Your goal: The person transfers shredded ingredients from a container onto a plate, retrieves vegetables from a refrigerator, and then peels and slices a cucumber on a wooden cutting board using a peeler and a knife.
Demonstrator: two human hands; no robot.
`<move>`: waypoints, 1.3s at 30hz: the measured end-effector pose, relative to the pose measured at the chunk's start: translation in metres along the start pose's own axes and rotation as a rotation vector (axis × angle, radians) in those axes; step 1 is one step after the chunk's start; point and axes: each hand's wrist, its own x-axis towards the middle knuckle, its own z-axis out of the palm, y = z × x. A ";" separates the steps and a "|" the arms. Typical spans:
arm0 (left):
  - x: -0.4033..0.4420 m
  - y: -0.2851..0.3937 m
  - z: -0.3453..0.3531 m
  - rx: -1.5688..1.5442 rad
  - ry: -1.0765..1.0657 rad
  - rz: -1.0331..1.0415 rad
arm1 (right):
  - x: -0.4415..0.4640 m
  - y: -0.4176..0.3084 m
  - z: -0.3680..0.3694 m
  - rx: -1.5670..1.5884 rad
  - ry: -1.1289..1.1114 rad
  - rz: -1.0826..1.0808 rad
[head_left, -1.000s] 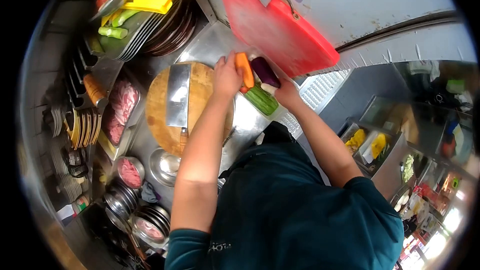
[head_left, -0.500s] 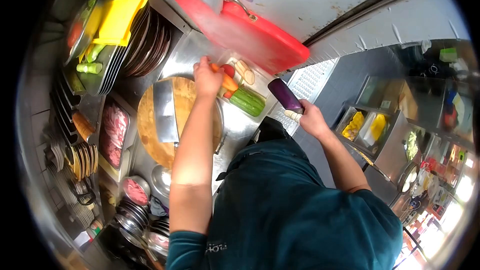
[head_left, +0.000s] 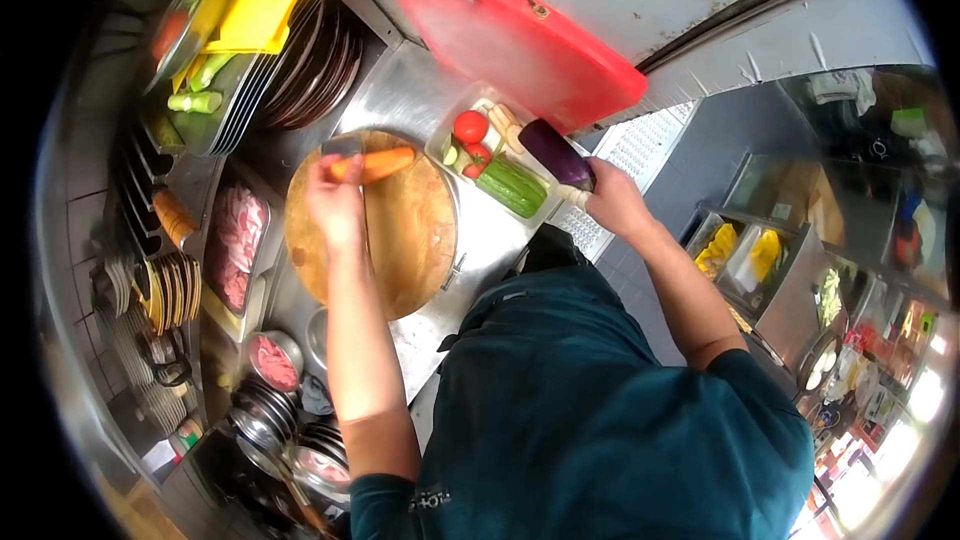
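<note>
My left hand is closed around an orange carrot, above the round wooden chopping board. A cleaver lies on the board, mostly covered by my left hand and forearm. My right hand grips a dark purple eggplant at its lower end, and a pale whitish piece shows beside the fingers. The eggplant's far end overlaps the corner of a clear tray. In that tray are a tomato, a green cucumber and pale sticks.
A red cutting board leans against the wall behind the tray. Left of the chopping board stand a tray of sliced meat, a metal bowl of meat and stacked dark plates. A yellow container sits at upper left.
My left hand has lifted the carrot from the tray and moved it left over the chopping board. My right hand has brought the eggplant closer to the tray.
</note>
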 end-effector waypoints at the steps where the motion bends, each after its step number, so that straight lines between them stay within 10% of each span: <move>1: -0.002 -0.006 -0.010 0.059 -0.017 0.012 | 0.005 -0.001 0.003 -0.006 0.016 -0.047; 5: -0.010 -0.010 -0.024 0.516 -0.156 -0.014 | 0.011 -0.010 0.000 0.114 -0.062 0.001; 8: -0.039 0.013 -0.005 1.050 0.075 0.733 | 0.002 0.001 -0.003 0.202 -0.112 0.054; 14: -0.093 -0.008 0.100 0.787 -0.739 1.127 | -0.035 0.035 -0.006 0.450 -0.121 0.152; 24: -0.075 -0.004 0.196 1.396 -1.488 0.922 | -0.088 0.067 -0.019 0.564 0.001 0.258; 31: -0.067 0.016 0.172 0.899 -1.267 0.861 | -0.094 0.069 -0.018 0.631 0.010 0.264; 39: -0.103 0.069 0.024 0.727 -0.263 0.365 | -0.081 0.074 -0.014 0.516 -0.014 0.210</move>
